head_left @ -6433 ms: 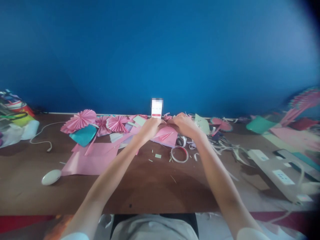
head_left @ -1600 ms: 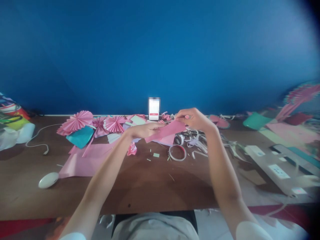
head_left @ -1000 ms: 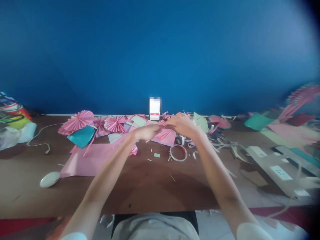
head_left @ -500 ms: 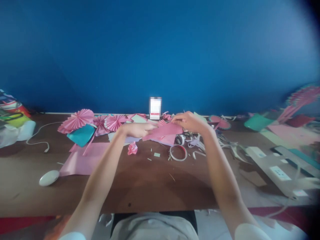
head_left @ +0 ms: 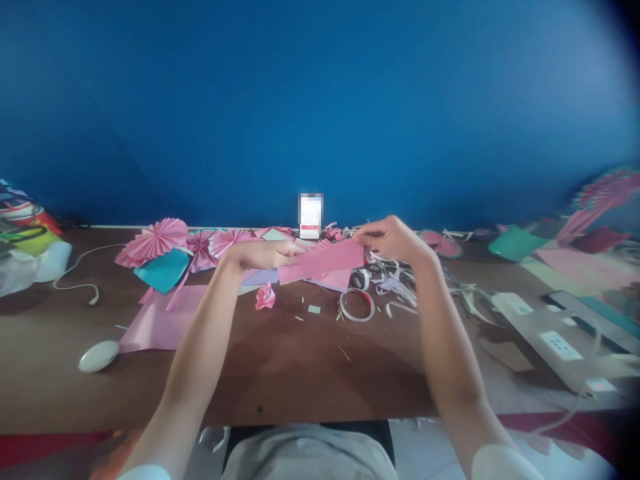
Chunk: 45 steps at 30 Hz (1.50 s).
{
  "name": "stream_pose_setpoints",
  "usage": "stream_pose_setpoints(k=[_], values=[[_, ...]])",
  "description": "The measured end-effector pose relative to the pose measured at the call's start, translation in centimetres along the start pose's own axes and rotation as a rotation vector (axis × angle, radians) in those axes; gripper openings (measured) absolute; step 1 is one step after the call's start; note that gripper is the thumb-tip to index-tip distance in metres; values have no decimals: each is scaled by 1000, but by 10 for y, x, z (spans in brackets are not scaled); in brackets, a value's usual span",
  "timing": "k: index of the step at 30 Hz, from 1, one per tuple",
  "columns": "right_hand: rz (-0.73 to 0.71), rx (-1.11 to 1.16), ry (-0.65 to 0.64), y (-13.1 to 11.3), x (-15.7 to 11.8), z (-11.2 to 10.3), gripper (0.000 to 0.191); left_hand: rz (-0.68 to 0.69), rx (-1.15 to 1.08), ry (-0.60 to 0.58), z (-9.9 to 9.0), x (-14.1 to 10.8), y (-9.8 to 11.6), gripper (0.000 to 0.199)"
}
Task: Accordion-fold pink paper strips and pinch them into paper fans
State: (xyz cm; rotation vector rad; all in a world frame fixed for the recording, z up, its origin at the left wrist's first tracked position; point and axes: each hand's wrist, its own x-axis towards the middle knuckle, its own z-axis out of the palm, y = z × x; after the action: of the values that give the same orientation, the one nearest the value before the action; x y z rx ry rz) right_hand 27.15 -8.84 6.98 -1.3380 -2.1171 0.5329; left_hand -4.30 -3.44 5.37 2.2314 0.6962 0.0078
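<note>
A strip of pink paper (head_left: 323,261) is stretched between my two hands above the far part of the table. My left hand (head_left: 273,255) pinches its left end, thumb on top. At the right end, the fingers of my right hand (head_left: 383,237) are closed on the paper's upper corner. More pink paper and a lilac sheet (head_left: 263,277) lie beneath the strip. A crumpled pink paper piece (head_left: 265,296) rests in front of my left hand. Close by the strip's right end are a roll of tape (head_left: 357,305) and tangled white strips (head_left: 397,283).
Pink folded paper fans (head_left: 160,241) and a teal paper piece (head_left: 164,269) lie at the left, near a white mouse (head_left: 99,356). A lit phone (head_left: 311,217) stands against the blue wall. At the right are power strips (head_left: 560,345) on a grey board and coloured sheets.
The pink strip has turned a little and come nearer, lying more level and showing more of its face. My left hand has shifted left, my right hand slightly right and up.
</note>
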Motion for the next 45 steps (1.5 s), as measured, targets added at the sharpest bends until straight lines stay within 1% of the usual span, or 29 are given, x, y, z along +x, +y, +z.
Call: stream_pose_setpoints(k=[3,5,8,10,12,13,16,19,22,24,29,32,35,37,40,42,44,45], values=[[19,58,-12,-5,-4,-5,29,-18,-17,-64,-4,-3,-7,52],[0,61,4,-9,-5,-7,29,-45,-12,-52,-6,-3,-10,52],[-36,0,126,-12,-1,-4,34,-94,-11,13,-6,1,-12,56],[-85,-16,183,-11,4,1,37,-81,-38,33,-4,3,-9,59],[-129,-4,167,-9,8,8,46,-38,-75,52,-3,4,-5,61],[-129,13,141,-9,9,11,45,-14,-87,57,-2,5,-3,61],[-95,-24,130,-12,10,17,29,32,-87,49,-2,5,2,62],[-92,-50,119,-15,9,16,27,37,-68,68,-2,6,2,65],[-85,-37,72,-13,7,12,28,32,-63,109,-2,6,0,68],[-71,-26,59,-10,7,10,29,32,-79,100,-3,5,1,70],[-48,-8,128,-3,5,5,25,49,-145,12,-3,-1,7,65],[-57,-1,141,-1,2,-1,24,29,-254,-5,-3,-3,10,62],[-77,-19,212,-1,-1,-7,25,36,-313,-16,-3,0,9,57],[-75,-58,197,-3,-3,-8,24,34,-270,-41,-3,2,9,55],[-49,-124,125,-9,-2,-3,24,33,-155,-57,-2,9,8,55],[-75,-141,93,-14,0,2,24,45,-96,-11,2,16,9,59],[-153,-118,71,-20,2,7,24,65,-54,39,9,25,10,62],[-186,-99,81,-22,3,8,24,71,-48,58,13,31,10,61]])
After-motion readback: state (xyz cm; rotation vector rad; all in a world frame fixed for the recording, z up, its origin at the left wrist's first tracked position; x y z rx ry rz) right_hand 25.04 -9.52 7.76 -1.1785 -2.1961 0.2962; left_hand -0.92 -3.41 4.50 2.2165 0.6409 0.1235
